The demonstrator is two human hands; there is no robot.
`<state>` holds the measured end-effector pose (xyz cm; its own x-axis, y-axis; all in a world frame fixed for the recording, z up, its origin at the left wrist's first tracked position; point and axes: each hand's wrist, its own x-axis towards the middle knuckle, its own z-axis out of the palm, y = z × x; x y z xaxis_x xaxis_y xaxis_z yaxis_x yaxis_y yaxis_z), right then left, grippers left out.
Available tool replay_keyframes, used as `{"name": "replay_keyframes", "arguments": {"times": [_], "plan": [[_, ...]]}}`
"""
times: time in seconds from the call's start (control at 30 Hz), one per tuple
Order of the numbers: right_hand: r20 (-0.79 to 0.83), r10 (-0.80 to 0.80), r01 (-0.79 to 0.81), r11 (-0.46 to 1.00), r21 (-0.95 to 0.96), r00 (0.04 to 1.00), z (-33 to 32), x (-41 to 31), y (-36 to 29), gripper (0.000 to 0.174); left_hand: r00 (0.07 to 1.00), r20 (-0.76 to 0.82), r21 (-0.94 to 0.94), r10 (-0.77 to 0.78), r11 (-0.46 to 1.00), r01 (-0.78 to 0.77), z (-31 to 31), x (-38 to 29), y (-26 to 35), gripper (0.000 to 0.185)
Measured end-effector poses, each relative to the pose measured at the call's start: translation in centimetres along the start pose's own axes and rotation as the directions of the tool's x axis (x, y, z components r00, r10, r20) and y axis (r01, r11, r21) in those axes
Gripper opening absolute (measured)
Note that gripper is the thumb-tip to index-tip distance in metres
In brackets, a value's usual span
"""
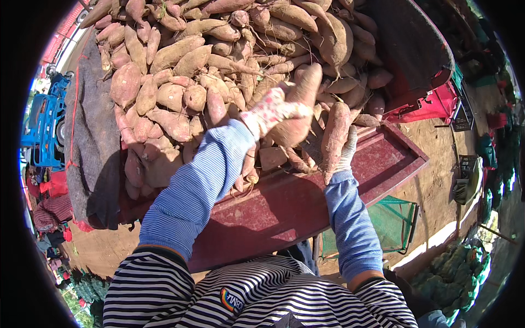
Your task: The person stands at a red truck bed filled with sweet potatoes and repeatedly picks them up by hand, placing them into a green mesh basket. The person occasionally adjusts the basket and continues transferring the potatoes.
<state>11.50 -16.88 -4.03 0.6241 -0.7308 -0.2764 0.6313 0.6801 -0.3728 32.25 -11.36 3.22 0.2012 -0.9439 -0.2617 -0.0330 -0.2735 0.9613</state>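
A large heap of sweet potatoes (pixel 172 94) with soil and thin roots on them lies on a truck bed. My left hand (pixel 272 110), in a white glove with a red pattern, holds a big sweet potato (pixel 297 110) above the front of the heap; it is slightly blurred. My right hand (pixel 348 149), in a pale knitted glove, grips a long reddish sweet potato (pixel 336 133) over the dark red metal side panel (pixel 266 213). This sweet potato hides part of the right fingers. Blue striped sleeves cover both forearms.
Grey cloth (pixel 92 135) hangs over the bed's left side, and a dark cover (pixel 406 45) lies at the right. A green mesh frame (pixel 389 225) stands below the panel on the right. Filled green net sacks (pixel 451 274) lie at the lower right. A blue vehicle (pixel 45 123) is at the far left.
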Motion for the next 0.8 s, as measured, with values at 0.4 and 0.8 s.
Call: {"name": "replay_keyframes", "arguments": {"times": [0.4, 0.8], "plan": [[-0.417, -0.475, 0.017, 0.675, -0.737, 0.775, -9.7, -29.7, -9.2, 0.050, 0.977, 0.128, 0.330, 0.170, 0.922, -0.203, 21.7, -15.4, -0.6, 0.078], [0.051, -0.338, 0.223, 0.492, -0.842, 0.940, 1.2, -13.0, -4.2, 0.049, 0.550, -0.819, -0.057, -0.167, 0.976, 0.211, -0.8, -21.2, -9.5, 0.069]]}}
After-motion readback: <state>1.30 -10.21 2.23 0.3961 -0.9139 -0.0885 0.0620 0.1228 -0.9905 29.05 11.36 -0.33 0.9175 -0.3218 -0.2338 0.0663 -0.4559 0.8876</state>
